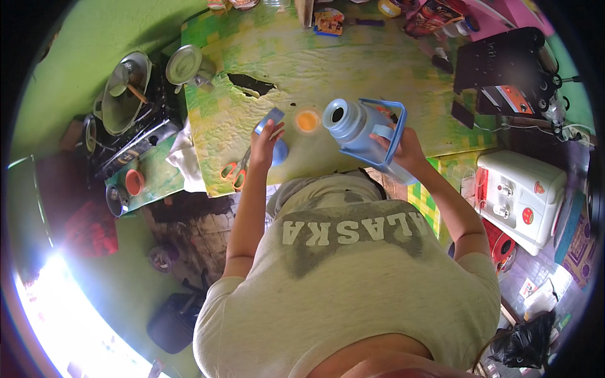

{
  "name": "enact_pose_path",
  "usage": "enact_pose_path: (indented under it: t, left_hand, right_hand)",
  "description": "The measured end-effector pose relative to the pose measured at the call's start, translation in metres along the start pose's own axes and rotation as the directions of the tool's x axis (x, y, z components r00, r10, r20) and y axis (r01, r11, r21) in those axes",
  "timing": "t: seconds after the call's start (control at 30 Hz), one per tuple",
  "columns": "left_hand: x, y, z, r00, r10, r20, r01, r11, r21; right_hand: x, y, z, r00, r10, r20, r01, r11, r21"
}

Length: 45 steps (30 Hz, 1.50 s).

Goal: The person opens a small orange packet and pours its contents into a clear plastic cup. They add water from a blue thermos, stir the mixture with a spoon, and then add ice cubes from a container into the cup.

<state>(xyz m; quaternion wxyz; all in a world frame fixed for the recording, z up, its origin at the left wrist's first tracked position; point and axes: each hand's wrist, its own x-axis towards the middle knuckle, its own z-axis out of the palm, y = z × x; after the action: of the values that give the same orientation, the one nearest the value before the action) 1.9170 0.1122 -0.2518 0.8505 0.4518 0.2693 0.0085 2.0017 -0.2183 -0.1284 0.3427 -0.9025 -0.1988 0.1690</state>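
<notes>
My left hand [263, 144] grips a blue screw cap [270, 120] between thumb and fingers, above the table. In my right hand [405, 150] is a light blue plastic thermos jug [359, 127] with a carry handle, tilted so its uncovered mouth points to the far left. A small clear cup [307, 120] with orange contents stands between my hands, close to the jug's mouth. Partly hidden behind my left wrist is a rounded blue object [280, 152]. Scissors with orange handles [235, 174] lie beside my left forearm.
A torn plastic cloth covers the table [359, 61]. At left, a large pot [125, 94] sits on a black stove [137, 146], near a lidded metal container [185, 66]. A white water dispenser [522, 198] stands at right. Jars and packets line the far edge.
</notes>
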Motion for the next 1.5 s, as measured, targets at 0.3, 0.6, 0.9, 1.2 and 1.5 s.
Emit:
enact_pose_path:
  t: [0.3, 0.6, 0.9, 1.2, 1.5]
  left_hand:
    - [-0.005, 0.005, -0.009, 0.999, -0.036, -0.012, 0.037, 0.998, 0.059]
    - [-0.005, 0.008, -0.016, 0.998, 0.010, -0.066, -0.002, 0.993, 0.122]
    - [-0.009, 0.010, -0.019, 0.990, 0.005, -0.139, 0.014, 0.991, 0.133]
    - [-0.011, 0.009, -0.022, 0.984, -0.012, -0.177, 0.037, 0.989, 0.143]
    - [-0.011, 0.008, -0.025, 0.982, 0.007, -0.187, 0.020, 0.990, 0.138]
  right_hand:
    - [0.018, 0.001, 0.005, 0.994, 0.013, 0.106, 0.012, 0.973, -0.230]
    - [0.026, -0.010, -0.003, 0.979, -0.199, 0.039, 0.203, 0.968, -0.151]
    - [0.032, -0.028, -0.016, 0.986, -0.109, 0.127, 0.130, 0.976, -0.177]
    - [0.037, -0.030, -0.019, 0.978, -0.099, 0.181, 0.135, 0.972, -0.195]
    - [0.042, -0.027, -0.022, 0.976, -0.041, 0.214, 0.091, 0.969, -0.229]
